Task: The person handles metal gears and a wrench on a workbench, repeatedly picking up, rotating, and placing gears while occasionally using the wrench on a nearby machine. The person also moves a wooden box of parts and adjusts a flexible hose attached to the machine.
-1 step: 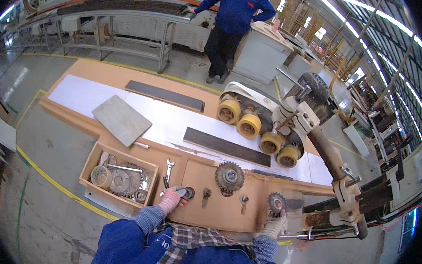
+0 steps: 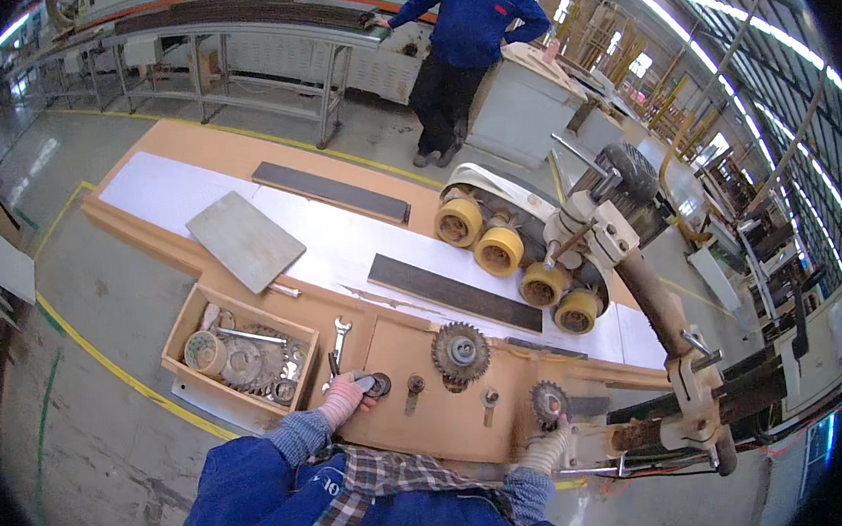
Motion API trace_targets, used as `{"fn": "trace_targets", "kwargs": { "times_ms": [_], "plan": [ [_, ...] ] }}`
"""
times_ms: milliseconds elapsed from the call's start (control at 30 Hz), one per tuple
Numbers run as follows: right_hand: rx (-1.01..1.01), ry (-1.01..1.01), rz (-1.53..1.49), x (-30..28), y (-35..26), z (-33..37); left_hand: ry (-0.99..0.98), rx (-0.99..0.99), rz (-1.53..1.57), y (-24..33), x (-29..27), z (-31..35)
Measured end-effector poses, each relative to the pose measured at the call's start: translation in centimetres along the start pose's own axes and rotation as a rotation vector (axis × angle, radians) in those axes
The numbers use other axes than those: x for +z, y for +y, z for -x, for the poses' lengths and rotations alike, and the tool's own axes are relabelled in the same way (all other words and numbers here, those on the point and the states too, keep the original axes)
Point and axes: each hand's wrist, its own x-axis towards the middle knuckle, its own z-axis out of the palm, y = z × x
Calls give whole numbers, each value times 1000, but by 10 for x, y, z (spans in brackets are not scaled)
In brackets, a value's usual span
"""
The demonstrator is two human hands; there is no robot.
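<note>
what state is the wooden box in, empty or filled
Not empty: metal gears and a round container lie inside the open-topped wooden box.

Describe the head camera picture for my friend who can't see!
The wearer's right hand holds a dark, toothed metal gear and the left hand touches a small, round, dark metal part, at a tan, flat workbench. Four yellow cylindrical rollers sit beyond.

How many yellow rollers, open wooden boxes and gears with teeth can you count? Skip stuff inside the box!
Yellow rollers: 4
Open wooden box: 1
Gears with clear teeth, outside the box: 2 (big gear on the panel, small gear at the right hand)
Total: 7
</note>
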Motion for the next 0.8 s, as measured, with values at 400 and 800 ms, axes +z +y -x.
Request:
{"fn": "trace_targets", "kwargs": {
  "times_ms": [400, 800],
  "plan": [
    [-93, 93, -1, -3, -28, 0, -11, 27, 15, 5, 1, 7],
    [-120, 197, 42, -16, -42, 5, 29, 6, -119, 3, 6, 4]
  ]
}}
